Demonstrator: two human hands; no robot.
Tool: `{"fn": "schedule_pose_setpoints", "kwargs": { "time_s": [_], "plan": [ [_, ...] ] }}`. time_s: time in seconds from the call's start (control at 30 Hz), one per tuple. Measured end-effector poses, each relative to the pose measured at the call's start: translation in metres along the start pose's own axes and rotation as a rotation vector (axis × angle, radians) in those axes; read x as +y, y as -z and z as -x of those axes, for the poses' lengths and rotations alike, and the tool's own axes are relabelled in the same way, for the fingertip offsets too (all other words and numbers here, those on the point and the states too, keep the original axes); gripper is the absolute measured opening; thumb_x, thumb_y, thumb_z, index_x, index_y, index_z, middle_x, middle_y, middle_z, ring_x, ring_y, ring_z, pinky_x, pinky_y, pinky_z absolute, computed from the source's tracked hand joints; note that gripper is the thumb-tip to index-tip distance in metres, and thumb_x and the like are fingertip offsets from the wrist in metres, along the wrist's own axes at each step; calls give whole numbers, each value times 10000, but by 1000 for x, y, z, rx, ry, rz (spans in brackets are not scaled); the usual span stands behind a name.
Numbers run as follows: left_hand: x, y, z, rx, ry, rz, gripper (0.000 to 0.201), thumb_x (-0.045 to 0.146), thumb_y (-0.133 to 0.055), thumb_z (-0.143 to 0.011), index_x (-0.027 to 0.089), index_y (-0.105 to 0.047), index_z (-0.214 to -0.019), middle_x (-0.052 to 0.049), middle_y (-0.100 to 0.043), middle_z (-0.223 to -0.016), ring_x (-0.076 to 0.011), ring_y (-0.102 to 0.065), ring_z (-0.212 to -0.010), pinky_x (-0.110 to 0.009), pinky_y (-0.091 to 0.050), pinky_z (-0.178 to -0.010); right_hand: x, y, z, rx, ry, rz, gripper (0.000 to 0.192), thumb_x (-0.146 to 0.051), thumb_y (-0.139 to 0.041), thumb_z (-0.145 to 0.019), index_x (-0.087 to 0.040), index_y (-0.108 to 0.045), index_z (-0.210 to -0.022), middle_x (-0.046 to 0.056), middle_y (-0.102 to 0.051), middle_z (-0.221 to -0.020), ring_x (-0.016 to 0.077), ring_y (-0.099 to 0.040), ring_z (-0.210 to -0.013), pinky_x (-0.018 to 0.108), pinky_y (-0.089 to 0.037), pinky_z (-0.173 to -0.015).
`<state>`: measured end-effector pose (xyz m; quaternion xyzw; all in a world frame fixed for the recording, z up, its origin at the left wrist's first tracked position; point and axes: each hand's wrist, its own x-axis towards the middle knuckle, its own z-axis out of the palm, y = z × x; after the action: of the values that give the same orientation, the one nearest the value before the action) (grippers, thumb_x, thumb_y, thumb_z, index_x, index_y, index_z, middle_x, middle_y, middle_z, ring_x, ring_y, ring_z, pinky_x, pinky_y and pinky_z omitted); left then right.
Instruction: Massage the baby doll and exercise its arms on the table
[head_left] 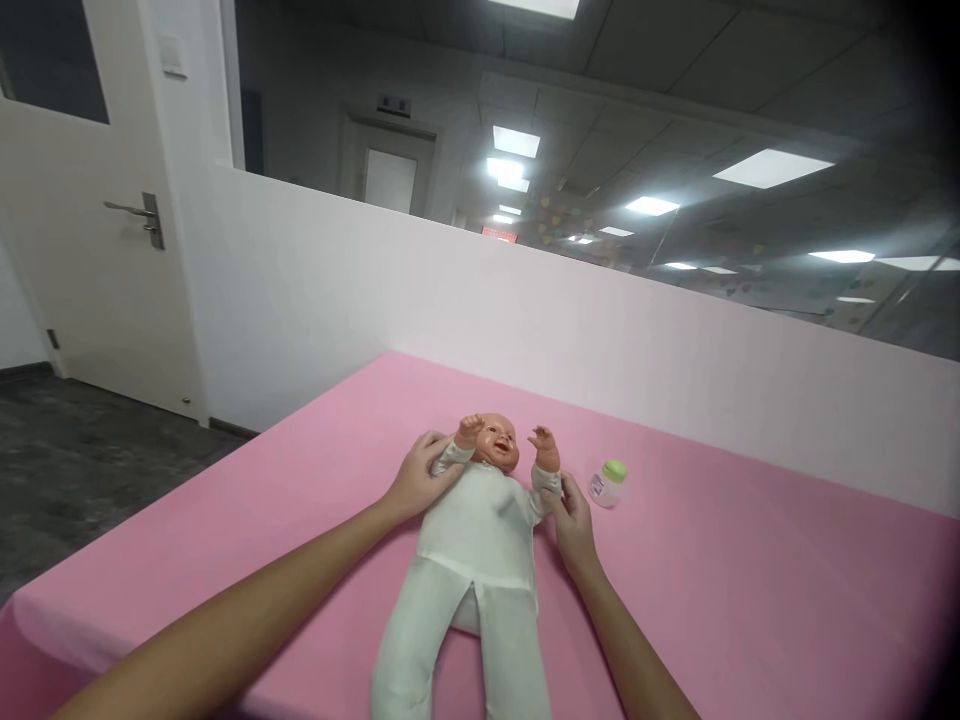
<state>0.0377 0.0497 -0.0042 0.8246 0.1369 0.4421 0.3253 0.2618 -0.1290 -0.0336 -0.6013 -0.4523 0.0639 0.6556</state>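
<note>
A baby doll (480, 520) in a pale top and trousers lies on its back on the pink table cover (315, 480), its head toward the wall and both its arms raised. My left hand (421, 478) is closed around the doll's sleeved arm on the left side, near the shoulder. On the other side, my right hand (571, 515) grips the doll's other sleeve, thumb against the cloth below the doll's hand. Some of my fingertips are hidden behind the sleeves. Just right of my right hand stands a small jar (608, 484) with a green lid.
Behind the table runs a low white wall (600, 350) with dark glass above it, where ceiling lights show. A door (97, 230) with a metal handle is at the left, over a dark floor (90, 450). The table's left edge slopes toward me.
</note>
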Motion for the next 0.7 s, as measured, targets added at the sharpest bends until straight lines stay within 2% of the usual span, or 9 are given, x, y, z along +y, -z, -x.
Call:
{"fn": "schedule_pose_setpoints", "kwargs": {
  "time_s": [0.1,0.17,0.3,0.57,0.7],
  "plan": [
    [2,1,-1,5,15,1,307,295,-629,-930,259,-688,-1229,-44,-633,-1043,-240,-611,-1009,-354,-495,-873,-1,-1,0,18,-25,-18,349,-437,-646,-904,-254,-620,-1201,54,-691,-1133,245,-634,-990,355,-509,-823],
    [3,1,-2,27,33,23,339,315,-620,-943,249,-648,-1274,-49,-663,-1093,-242,-624,-1010,-361,-495,-879,0,-1,-2,56,-28,-13,423,-468,-647,-905,-261,-581,-1269,70,-673,-1207,258,-622,-1056,379,-499,-878],
    [5,1,-3,60,65,90,426,315,-600,-957,240,-564,-1375,-72,-664,-1292,-262,-633,-1125,-377,-493,-940,3,0,-4,81,-28,-15,453,-494,-646,-900,-251,-569,-1274,83,-661,-1222,265,-612,-1072,388,-491,-885],
    [9,1,-2,58,74,114,395,391,-609,-962,219,-606,-1318,-84,-693,-1265,-272,-655,-1134,-389,-521,-953,3,1,-4,111,-46,-36,471,-540,-631,-912,-233,-570,-1264,95,-661,-1194,268,-620,-1060,392,-500,-876],
    [9,0,-1,56,67,114,416,358,-633,-942,227,-606,-1336,-86,-689,-1295,-284,-656,-1156,-410,-521,-981,0,2,-4,116,-40,-47,466,-540,-624,-914,-233,-573,-1261,103,-662,-1216,269,-614,-1083,381,-499,-880]
  ]
}}
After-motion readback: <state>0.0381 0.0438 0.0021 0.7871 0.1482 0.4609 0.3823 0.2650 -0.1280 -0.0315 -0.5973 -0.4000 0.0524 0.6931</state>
